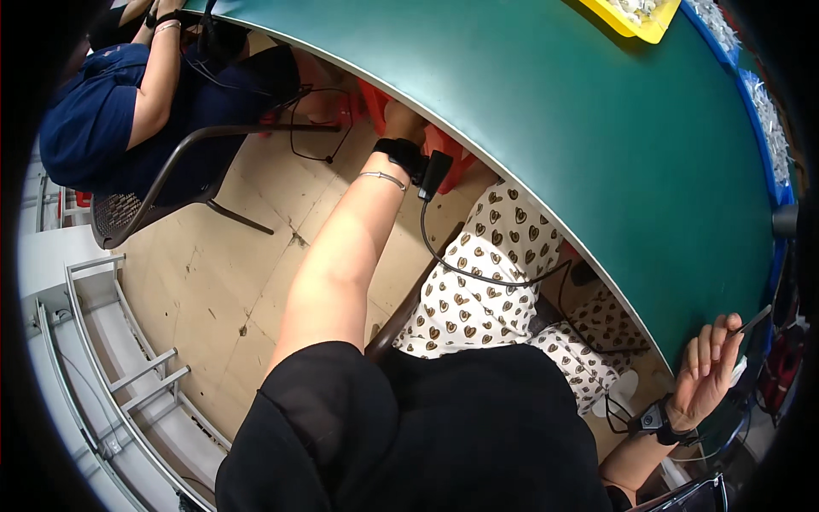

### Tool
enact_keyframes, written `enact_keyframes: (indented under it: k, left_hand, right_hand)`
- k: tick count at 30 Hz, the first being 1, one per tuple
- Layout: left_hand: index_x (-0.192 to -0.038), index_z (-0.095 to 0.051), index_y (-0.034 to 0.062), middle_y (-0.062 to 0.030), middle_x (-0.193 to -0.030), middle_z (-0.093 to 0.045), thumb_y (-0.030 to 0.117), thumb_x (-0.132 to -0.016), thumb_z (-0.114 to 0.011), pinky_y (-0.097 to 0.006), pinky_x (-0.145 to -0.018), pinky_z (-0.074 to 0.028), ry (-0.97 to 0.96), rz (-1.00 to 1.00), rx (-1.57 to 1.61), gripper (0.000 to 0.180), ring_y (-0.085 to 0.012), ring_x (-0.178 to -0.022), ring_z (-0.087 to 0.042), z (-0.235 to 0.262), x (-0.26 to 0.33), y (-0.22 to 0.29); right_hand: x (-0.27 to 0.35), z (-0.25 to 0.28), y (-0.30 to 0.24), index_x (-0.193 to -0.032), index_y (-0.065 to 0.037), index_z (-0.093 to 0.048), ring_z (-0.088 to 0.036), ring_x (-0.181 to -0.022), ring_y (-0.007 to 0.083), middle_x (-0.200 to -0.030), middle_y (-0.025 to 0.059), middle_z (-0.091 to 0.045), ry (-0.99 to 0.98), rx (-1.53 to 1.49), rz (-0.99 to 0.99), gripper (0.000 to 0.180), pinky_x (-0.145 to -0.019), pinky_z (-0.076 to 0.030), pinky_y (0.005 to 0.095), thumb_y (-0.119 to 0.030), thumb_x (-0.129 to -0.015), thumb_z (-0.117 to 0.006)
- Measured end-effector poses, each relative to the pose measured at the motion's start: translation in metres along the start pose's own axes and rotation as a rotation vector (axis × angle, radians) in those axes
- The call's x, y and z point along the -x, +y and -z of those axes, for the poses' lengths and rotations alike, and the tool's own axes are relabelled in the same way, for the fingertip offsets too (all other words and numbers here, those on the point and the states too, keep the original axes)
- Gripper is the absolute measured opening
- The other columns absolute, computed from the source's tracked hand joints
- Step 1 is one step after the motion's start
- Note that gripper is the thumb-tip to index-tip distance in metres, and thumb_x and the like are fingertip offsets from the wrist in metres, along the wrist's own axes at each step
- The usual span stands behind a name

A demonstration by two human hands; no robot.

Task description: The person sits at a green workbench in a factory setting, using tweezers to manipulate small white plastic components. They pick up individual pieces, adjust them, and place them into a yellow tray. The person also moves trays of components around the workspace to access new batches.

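Observation:
My left hand (404, 126) reaches down beneath the near edge of the green table (546, 111), next to a red plastic thing (445, 158) below it. The tabletop hides its fingers, so what they touch cannot be seen. At the table's right end, my right hand (708, 363) is raised with the palm partly showing. Between its thumb and forefinger sits a thin metal tool (756, 320), whose exact kind I cannot make out. A small white piece (739, 371) shows beside that hand. Both wrists carry black strapped devices with cables.
A yellow tray (627, 24) of small pale pieces stands at the far side, near blue bins (765, 128) of clear parts. Left, a co-worker in dark blue (102, 111) sits on a brown chair (166, 192). A black cable (478, 275) crosses my lap. Metal frames (119, 375) stand lower left.

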State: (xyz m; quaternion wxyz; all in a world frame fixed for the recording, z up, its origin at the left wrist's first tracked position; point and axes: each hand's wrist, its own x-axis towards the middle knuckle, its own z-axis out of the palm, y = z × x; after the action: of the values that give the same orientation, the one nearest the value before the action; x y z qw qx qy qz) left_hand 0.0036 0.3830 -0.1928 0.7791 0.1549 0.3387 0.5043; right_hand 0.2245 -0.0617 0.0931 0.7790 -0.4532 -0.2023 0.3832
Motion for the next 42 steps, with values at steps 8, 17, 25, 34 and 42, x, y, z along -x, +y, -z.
enact_keyframes:
  k: [8, 17, 25, 34, 42]
  left_hand:
    - [-0.12, -0.056, -0.002, -0.0115, -0.108, -0.065, 0.018, -0.092, -0.063, -0.033, -0.077, -0.053, -0.11, -0.277, -0.266, 0.035, -0.0221, -0.093, -0.066, 0.029, 0.013, -0.024]
    - [-0.112, -0.058, -0.0028, -0.0131, -0.102, -0.066, -0.002, -0.085, -0.053, -0.042, -0.074, -0.06, 0.116, 0.003, -0.187, 0.028, -0.0274, -0.085, -0.068, 0.032, 0.073, 0.027]
    - [-0.102, -0.06, -0.0039, -0.0107, -0.095, -0.066, -0.01, -0.081, -0.052, -0.038, -0.083, -0.056, 0.031, -0.024, -0.15, 0.023, -0.023, -0.086, -0.066, 0.07, 0.12, 0.069]
    - [-0.12, -0.053, -0.0069, -0.0171, -0.117, -0.064, -0.008, -0.086, -0.052, -0.043, -0.094, -0.055, 0.079, -0.073, -0.229, 0.033, -0.0276, -0.105, -0.066, 0.107, 0.23, 0.14]
    - [-0.12, -0.053, -0.0058, -0.016, -0.119, -0.064, -0.002, -0.088, -0.057, -0.043, -0.094, -0.055, 0.241, -0.194, -0.231, 0.032, -0.0262, -0.106, -0.066, 0.119, 0.35, 0.197]
  right_hand:
    - [0.004, -0.007, 0.001, -0.114, 0.002, -0.046, -0.034, -0.052, 0.0034, -0.075, 0.0006, -0.038, 0.037, 0.087, 0.048, 0.022, -0.04, -0.032, 0.0159, -0.019, -0.106, -0.045]
    - [0.005, 0.001, 0.007, -0.112, 0.0, -0.046, -0.033, -0.049, 0.0018, -0.072, -0.0011, -0.038, 0.017, 0.1, 0.072, 0.021, -0.039, -0.03, 0.015, -0.02, -0.106, -0.045]
    - [0.005, 0.004, 0.007, -0.116, 0.001, -0.049, -0.032, -0.052, 0.0014, -0.074, -0.0019, -0.038, -0.053, 0.041, 0.076, 0.023, -0.04, -0.03, 0.015, -0.019, -0.107, -0.044]
    - [0.009, 0.004, 0.009, -0.115, 0.001, -0.05, -0.032, -0.05, 0.001, -0.071, -0.0026, -0.039, -0.032, 0.017, 0.093, 0.023, -0.04, -0.03, 0.0152, -0.02, -0.107, -0.044]
    - [0.015, 0.007, 0.003, -0.112, 0.001, -0.052, -0.031, -0.05, 0.0009, -0.072, -0.0026, -0.039, -0.061, -0.011, 0.087, 0.025, -0.04, -0.03, 0.015, -0.022, -0.107, -0.044]
